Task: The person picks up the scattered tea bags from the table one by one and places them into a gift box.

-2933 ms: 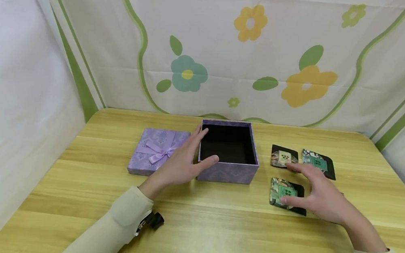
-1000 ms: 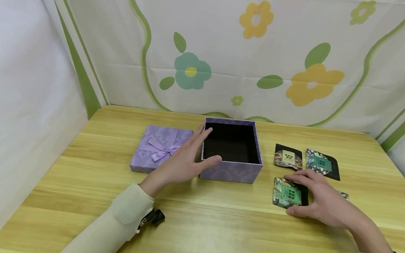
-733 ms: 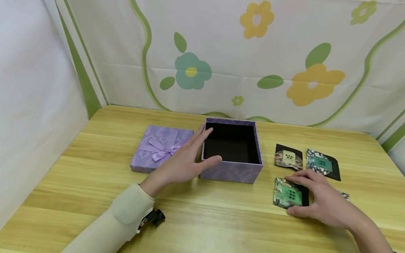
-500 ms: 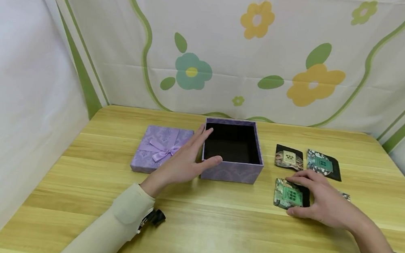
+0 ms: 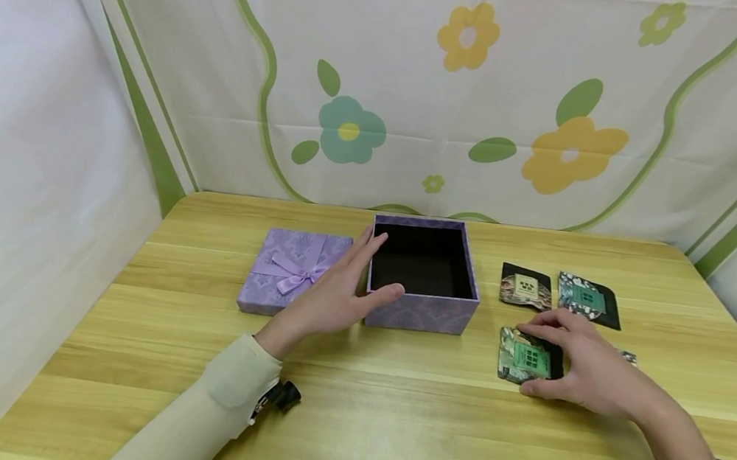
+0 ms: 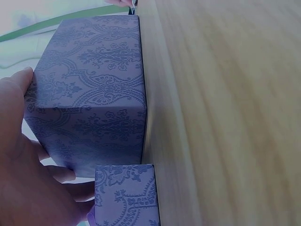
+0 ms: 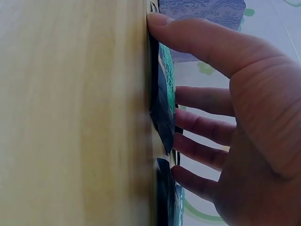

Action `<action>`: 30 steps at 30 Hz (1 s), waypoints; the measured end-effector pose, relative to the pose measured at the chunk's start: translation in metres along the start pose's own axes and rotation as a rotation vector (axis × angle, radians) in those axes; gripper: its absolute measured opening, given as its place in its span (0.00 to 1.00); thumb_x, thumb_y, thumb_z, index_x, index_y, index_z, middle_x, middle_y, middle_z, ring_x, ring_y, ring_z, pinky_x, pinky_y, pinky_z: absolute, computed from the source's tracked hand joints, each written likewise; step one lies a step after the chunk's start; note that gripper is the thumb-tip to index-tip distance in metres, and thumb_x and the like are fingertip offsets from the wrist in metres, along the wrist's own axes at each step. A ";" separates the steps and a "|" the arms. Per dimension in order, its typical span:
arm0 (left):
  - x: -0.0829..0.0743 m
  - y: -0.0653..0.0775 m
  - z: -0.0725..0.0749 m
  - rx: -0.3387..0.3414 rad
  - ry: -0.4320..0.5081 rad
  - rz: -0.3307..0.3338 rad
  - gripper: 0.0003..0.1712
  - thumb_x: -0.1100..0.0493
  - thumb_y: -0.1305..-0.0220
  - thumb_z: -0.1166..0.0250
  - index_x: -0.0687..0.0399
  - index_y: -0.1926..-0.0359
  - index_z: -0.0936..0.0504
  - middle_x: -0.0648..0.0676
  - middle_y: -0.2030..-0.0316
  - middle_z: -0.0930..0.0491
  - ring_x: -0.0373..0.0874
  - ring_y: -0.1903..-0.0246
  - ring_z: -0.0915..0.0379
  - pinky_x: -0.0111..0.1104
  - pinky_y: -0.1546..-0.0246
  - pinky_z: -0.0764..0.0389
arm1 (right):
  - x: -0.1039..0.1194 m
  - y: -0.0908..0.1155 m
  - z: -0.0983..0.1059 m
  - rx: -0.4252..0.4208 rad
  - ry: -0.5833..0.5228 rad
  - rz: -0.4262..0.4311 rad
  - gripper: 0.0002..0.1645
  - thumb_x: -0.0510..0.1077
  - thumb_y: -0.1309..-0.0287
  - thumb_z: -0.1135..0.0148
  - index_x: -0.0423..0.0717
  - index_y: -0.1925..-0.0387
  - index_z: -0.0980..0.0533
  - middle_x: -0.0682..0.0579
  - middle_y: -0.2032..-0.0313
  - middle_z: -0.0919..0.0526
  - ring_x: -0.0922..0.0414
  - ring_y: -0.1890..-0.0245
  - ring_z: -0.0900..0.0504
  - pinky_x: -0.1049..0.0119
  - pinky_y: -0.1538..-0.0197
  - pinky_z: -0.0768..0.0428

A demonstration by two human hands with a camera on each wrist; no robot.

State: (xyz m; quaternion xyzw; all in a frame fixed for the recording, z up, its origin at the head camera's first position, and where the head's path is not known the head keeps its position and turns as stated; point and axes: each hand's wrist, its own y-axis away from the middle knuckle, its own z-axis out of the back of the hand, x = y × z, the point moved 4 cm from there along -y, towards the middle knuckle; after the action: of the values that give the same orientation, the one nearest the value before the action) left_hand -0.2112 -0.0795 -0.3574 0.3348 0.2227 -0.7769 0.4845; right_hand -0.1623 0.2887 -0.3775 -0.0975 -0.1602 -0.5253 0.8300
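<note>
Head view, left to right: a flat purple lid [image 5: 293,272] with a ribbon bow lies at the left of the wooden table [image 5: 350,421], just beside the open purple box [image 5: 422,276], whose dark inside holds nothing that can be seen. The left hand [image 5: 334,293] rests against the box's near left corner, fingers straight along the left wall and thumb on the near wall, steadying it rather than clasping it; the left wrist view shows the palm flat against the patterned side. Right of the box lie small packets: two at the far side, a tan-labelled packet [image 5: 524,287] and a green-labelled packet [image 5: 585,298], and nearer, the near packet [image 5: 523,354] under the right hand [image 5: 579,358]. That hand pinches the near packet, thumb at its near edge and fingers curled over its far edge; the right wrist view shows the packet [image 7: 163,101] lying on the table. By my reading the step in hand is picking this packet up; the next move calls for a firm pinch, a lift, then a carry leftward over the box wall. The packet looks thin, flat and glossy, black-edged with a green label, likely slippery.
</note>
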 end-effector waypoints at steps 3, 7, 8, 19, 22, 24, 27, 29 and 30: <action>0.001 0.000 0.000 -0.002 0.000 -0.001 0.54 0.22 0.29 0.44 0.23 0.14 0.61 0.38 0.14 0.73 0.58 0.15 0.60 0.69 0.23 0.43 | 0.001 0.000 0.000 -0.006 0.011 0.005 0.52 0.73 0.54 0.19 0.49 0.32 0.19 0.48 0.36 0.25 0.42 0.34 0.29 0.37 0.38 0.26; 0.001 0.000 0.000 -0.001 0.002 0.001 0.53 0.23 0.29 0.44 0.23 0.14 0.61 0.37 0.14 0.73 0.58 0.14 0.60 0.69 0.23 0.44 | 0.000 0.000 0.001 -0.007 0.015 -0.005 0.51 0.72 0.53 0.19 0.49 0.33 0.19 0.48 0.36 0.25 0.42 0.34 0.28 0.37 0.38 0.26; 0.002 -0.001 0.000 -0.001 0.002 0.001 0.53 0.22 0.29 0.44 0.23 0.14 0.61 0.37 0.14 0.73 0.58 0.14 0.60 0.69 0.23 0.44 | 0.000 0.000 0.001 -0.008 0.016 -0.007 0.51 0.72 0.53 0.18 0.49 0.33 0.19 0.47 0.36 0.25 0.42 0.34 0.28 0.36 0.39 0.25; 0.002 -0.002 -0.002 -0.009 0.004 -0.004 0.54 0.21 0.30 0.45 0.22 0.14 0.61 0.35 0.14 0.73 0.57 0.14 0.60 0.69 0.23 0.44 | -0.005 0.002 0.007 -0.028 0.004 -0.023 0.52 0.70 0.51 0.19 0.52 0.29 0.23 0.36 0.32 0.24 0.32 0.32 0.27 0.27 0.38 0.27; 0.003 -0.001 -0.002 -0.008 0.003 -0.001 0.54 0.20 0.30 0.45 0.22 0.14 0.61 0.35 0.14 0.73 0.57 0.14 0.60 0.68 0.23 0.43 | -0.006 0.002 0.008 -0.032 0.007 -0.026 0.53 0.70 0.50 0.19 0.51 0.28 0.25 0.35 0.32 0.25 0.32 0.33 0.26 0.28 0.40 0.25; 0.003 -0.001 -0.002 -0.008 0.004 0.005 0.54 0.20 0.31 0.45 0.22 0.14 0.61 0.34 0.15 0.73 0.56 0.14 0.60 0.68 0.23 0.43 | -0.005 0.002 0.009 -0.040 0.013 -0.024 0.53 0.70 0.49 0.20 0.50 0.28 0.25 0.38 0.34 0.23 0.35 0.36 0.23 0.32 0.42 0.22; 0.003 0.000 -0.002 -0.009 0.006 0.002 0.54 0.20 0.30 0.44 0.22 0.14 0.60 0.35 0.14 0.73 0.57 0.14 0.60 0.69 0.23 0.43 | -0.004 0.002 0.010 -0.054 0.012 -0.030 0.52 0.68 0.48 0.20 0.48 0.28 0.25 0.42 0.36 0.23 0.38 0.38 0.21 0.35 0.44 0.21; 0.003 -0.001 -0.002 -0.010 0.004 -0.003 0.54 0.21 0.30 0.44 0.22 0.14 0.60 0.36 0.14 0.73 0.57 0.14 0.60 0.69 0.23 0.43 | -0.004 0.002 0.012 -0.057 -0.002 -0.040 0.52 0.67 0.47 0.20 0.47 0.28 0.26 0.43 0.35 0.24 0.37 0.37 0.23 0.35 0.44 0.22; 0.003 -0.001 -0.002 -0.010 0.002 -0.006 0.54 0.21 0.30 0.44 0.22 0.14 0.60 0.36 0.14 0.72 0.57 0.14 0.60 0.69 0.23 0.43 | -0.004 0.003 0.013 -0.061 -0.009 -0.045 0.52 0.67 0.46 0.20 0.47 0.27 0.26 0.43 0.35 0.24 0.37 0.36 0.24 0.34 0.44 0.22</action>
State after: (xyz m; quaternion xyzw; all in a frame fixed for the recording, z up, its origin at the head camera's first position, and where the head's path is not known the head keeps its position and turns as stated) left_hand -0.2123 -0.0792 -0.3612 0.3327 0.2282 -0.7769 0.4834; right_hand -0.1635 0.2971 -0.3669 -0.1214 -0.1500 -0.5482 0.8137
